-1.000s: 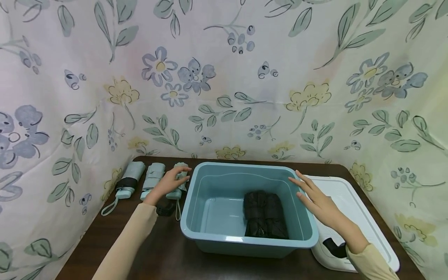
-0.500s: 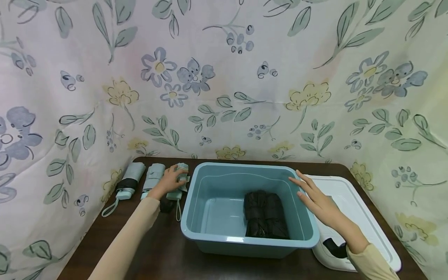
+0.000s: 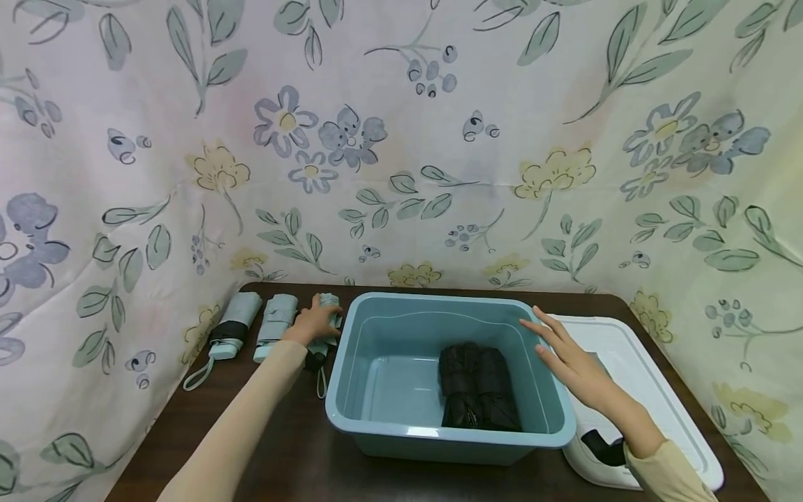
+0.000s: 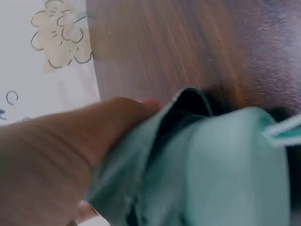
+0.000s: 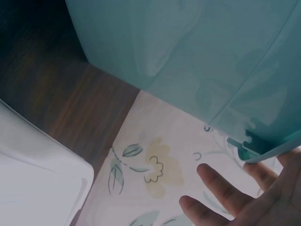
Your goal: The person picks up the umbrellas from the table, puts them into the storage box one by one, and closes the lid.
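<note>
Far left: banded umbrella [image 3: 243,309], loop trailing on the table [image 3: 301,460], untouched; next, second umbrella [image 3: 277,321], partly behind my wrist; then my left hand [image 3: 311,323], fingers curved round the third umbrella [image 4: 178,169], just left of the bin [image 3: 439,431]; I read this as the pick-up step; next move calls for a straight lift, then clearing the bin's left wall; can't tell if it's off the table; palm hides its middle, left wrist view is blurred, my far fingertips barely show; bin has two black bundles [image 3: 477,387] side by side at its right, folds too dark to say what; right hand [image 3: 577,369] holds nothing, fingers straight and spread at the right rim; white lid [image 3: 646,390] beyond, partly under my forearm.
</note>
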Tool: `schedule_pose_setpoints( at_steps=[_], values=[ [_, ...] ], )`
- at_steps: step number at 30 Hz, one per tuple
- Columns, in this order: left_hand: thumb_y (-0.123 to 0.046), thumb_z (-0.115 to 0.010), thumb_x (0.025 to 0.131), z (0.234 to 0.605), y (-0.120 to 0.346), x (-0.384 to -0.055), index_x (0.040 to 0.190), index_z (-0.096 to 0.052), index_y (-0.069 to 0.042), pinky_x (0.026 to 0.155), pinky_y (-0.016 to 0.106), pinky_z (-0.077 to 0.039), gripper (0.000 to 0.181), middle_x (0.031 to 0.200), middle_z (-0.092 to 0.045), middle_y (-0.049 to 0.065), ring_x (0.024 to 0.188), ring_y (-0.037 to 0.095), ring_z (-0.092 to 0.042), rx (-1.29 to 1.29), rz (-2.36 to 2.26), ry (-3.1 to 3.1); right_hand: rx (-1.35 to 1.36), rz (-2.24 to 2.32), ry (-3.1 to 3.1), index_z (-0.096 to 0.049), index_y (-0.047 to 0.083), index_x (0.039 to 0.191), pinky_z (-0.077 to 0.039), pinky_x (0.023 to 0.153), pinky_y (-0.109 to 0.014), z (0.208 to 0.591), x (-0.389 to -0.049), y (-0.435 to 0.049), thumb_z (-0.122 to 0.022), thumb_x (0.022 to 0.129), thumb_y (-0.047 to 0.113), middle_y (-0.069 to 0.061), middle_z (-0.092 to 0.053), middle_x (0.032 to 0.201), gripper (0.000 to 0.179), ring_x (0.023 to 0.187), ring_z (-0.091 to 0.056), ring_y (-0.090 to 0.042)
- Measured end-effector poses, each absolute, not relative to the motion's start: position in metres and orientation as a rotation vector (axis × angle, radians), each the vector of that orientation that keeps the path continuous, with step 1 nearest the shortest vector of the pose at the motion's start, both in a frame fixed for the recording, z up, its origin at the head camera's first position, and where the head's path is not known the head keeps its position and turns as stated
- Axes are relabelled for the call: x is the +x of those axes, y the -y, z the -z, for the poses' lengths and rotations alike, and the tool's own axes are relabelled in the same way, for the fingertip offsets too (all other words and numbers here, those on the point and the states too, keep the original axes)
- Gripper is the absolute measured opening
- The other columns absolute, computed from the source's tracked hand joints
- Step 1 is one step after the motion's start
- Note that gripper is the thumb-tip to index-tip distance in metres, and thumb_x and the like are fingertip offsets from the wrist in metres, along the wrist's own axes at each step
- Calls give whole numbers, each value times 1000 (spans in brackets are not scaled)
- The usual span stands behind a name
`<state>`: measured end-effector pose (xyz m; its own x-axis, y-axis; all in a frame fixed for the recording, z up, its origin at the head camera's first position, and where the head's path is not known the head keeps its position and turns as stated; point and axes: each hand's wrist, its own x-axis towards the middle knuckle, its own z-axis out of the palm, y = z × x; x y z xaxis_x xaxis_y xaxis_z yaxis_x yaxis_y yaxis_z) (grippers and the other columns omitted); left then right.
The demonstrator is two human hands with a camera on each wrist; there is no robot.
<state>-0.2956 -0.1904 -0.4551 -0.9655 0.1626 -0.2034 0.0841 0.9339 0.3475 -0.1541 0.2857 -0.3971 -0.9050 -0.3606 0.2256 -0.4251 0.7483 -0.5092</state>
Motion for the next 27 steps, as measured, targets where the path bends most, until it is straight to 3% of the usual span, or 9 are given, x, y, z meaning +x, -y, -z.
schedule_pose_setpoints(
  at_steps=[5,14,27],
  values=[
    [-21,-73,80,449,182,-297,128,-55,-14,71,49,-46,52,146,-7,35,89,48,-52,168,-424,-2868,638,-869,2830,-32,22,145,-42,79,-65,399,-154,-287,-40,100,22,-9,-10,155,45,130,-31,-47],
    [-20,-73,79,449,182,-303,119,-59,-14,52,35,-38,43,137,-19,35,61,29,-47,176,-366,-2910,658,-921,2819,-31,22,145,-37,83,-68,399,-154,-287,-40,100,19,-9,-9,155,46,132,-26,-47],
    [-28,-75,76,458,195,-305,118,-59,-16,60,45,-44,46,127,-29,30,69,33,-50,192,-468,-2967,661,-965,2816,-31,21,145,-31,85,-72,398,-154,-288,-40,100,19,-9,-7,155,46,135,-18,-46]
  ],
)
